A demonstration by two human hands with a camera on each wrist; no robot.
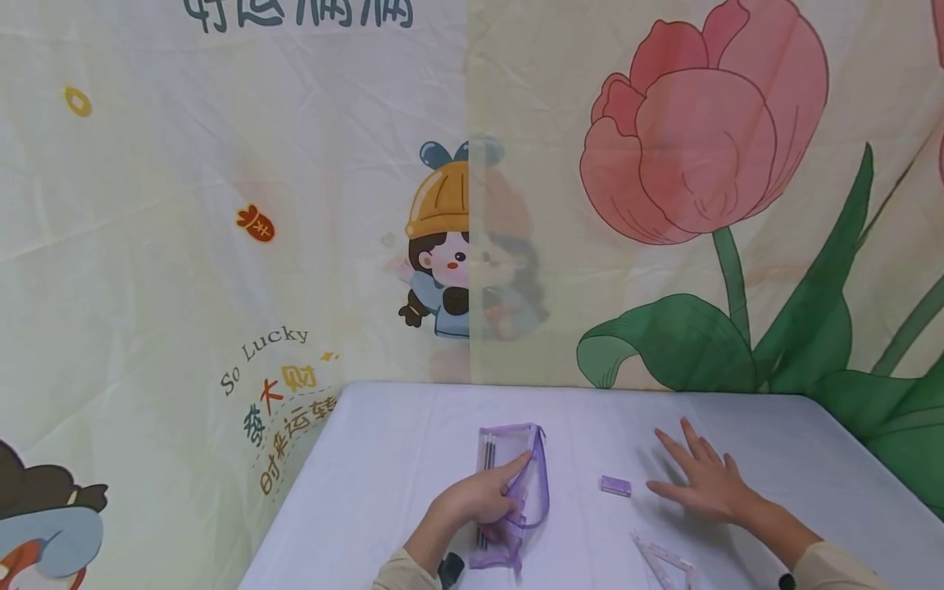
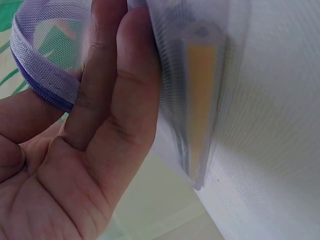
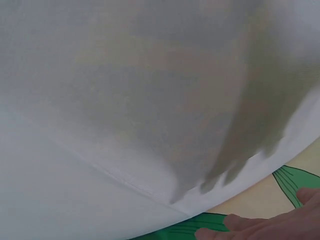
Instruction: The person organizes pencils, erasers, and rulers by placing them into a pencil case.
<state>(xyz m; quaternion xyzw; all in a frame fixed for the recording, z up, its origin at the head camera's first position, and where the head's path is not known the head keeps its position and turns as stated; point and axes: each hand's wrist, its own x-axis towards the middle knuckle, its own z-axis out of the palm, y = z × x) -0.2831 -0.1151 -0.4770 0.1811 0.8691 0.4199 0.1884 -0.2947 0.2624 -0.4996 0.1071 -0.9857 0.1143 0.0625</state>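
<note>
A purple see-through mesh pencil case (image 1: pixel 509 438) lies lengthwise on the table, with dark pencils (image 1: pixel 488 451) inside along its left side. My left hand (image 1: pixel 472 501) holds the case by its zipped side, index finger stretched along the top. In the left wrist view, fingers (image 2: pixel 132 95) are hooked at the purple zip band (image 2: pixel 42 75), and an orange-yellow strip (image 2: pixel 201 105) shows through the mesh. To the right, my right hand (image 1: pixel 704 482) hovers with fingers spread and holds nothing. Beside its thumb lies a small purple block like an eraser (image 1: pixel 615 486).
A clear set square (image 1: pixel 651 557) lies near the table's front, below the purple block. The white-covered table (image 1: pixel 413 442) ends at a printed cloth backdrop (image 1: pixel 184 164). Dark wrist gear (image 1: pixel 451 569) sits at my left cuff.
</note>
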